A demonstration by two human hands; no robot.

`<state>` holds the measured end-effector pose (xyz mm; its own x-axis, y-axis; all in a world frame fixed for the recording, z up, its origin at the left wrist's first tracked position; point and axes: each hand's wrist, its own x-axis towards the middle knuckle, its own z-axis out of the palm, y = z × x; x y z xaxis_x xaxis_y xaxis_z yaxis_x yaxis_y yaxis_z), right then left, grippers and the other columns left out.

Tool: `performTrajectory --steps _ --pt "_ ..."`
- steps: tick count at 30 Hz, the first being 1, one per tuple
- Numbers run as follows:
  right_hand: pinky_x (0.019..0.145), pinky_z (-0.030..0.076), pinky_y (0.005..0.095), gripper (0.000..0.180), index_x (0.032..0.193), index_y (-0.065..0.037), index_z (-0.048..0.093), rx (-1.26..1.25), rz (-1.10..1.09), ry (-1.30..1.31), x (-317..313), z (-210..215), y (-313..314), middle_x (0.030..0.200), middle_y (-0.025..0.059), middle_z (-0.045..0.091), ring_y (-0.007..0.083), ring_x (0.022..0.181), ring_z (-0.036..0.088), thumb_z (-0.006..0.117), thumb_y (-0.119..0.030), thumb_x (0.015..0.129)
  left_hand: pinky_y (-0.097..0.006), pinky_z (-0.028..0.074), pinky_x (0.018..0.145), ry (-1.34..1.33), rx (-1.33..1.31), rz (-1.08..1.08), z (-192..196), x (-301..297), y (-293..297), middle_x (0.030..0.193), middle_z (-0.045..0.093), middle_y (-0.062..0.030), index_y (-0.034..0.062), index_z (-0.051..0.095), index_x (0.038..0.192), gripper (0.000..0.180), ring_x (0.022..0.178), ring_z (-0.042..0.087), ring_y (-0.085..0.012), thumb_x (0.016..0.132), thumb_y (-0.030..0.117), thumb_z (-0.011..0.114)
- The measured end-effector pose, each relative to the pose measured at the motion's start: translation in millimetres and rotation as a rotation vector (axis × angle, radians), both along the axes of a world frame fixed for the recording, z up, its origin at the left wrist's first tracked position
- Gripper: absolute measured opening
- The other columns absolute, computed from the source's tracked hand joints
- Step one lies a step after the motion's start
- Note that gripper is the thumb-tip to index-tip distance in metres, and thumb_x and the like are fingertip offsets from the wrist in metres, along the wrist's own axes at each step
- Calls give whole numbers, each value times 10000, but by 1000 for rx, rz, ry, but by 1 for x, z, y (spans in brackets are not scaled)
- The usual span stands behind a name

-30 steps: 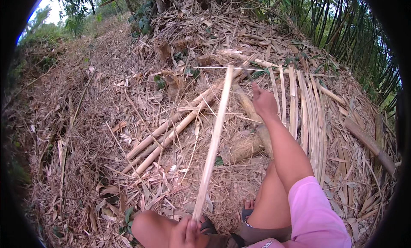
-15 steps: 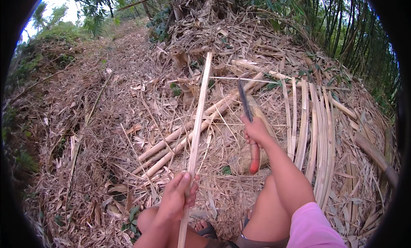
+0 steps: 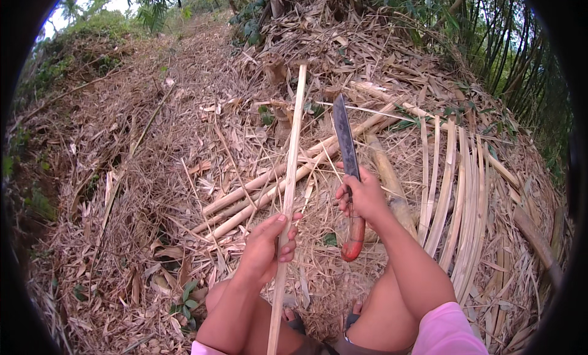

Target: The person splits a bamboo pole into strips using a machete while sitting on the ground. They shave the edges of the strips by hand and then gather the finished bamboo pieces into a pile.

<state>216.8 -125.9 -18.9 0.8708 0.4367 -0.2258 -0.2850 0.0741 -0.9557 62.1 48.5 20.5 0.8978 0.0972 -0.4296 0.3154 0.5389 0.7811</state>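
Closed around a long pale strip (image 3: 295, 140), the left hand (image 3: 269, 245) had its thumb along the wood and its fingers curled round the side; the strip rose from the lower edge past bamboo poles (image 3: 263, 200) on the ground. Just to its right, the right hand (image 3: 364, 196) was curled about the knife (image 3: 346, 137) where blade met handle, blade upward. Farther right, split strips (image 3: 446, 177) lay side by side.

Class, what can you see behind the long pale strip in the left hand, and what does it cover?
Behind the strip, pale poles cross at a slant over dry leaf litter. The poles' stretch directly behind it is covered, so unseen.
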Motion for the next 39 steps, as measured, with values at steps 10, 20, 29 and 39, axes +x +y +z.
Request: performTrajectory --steps 10,20,29,39 --pt "549 489 391 479 871 -71 600 -666 179 -1191 -49 -1 19 648 93 588 304 604 620 559 -547 904 -193 291 452 -3 128 71 -8 -8 -3 749 475 10 22 555 1097 252 522 369 -54 1038 224 417" --pt "474 466 386 559 765 -94 565 -876 -17 -904 28 -17 13 605 100 574 264 525 605 421 -603 945 -201 278 424 89 296 -59 6 -56 -22 662 440 30 35 554 1017 278 470 345 -38 1049 257 388" --pt "549 389 358 643 703 -147 579 -681 155 -1449 -48 -28 41 585 16 535 205 492 575 470 -776 783 -264 402 511 21 588 80 -32 -47 -4 709 551 -35 -4 587 985 302 542 487 -96 1041 227 401" --pt "570 403 390 680 700 -1 579 -843 -294 -989 64 -30 -10 566 122 544 302 531 561 398 -604 957 -195 322 465 17 464 -165 -18 -82 -23 672 437 38 46 552 1020 272 507 350 -34 1048 266 394"
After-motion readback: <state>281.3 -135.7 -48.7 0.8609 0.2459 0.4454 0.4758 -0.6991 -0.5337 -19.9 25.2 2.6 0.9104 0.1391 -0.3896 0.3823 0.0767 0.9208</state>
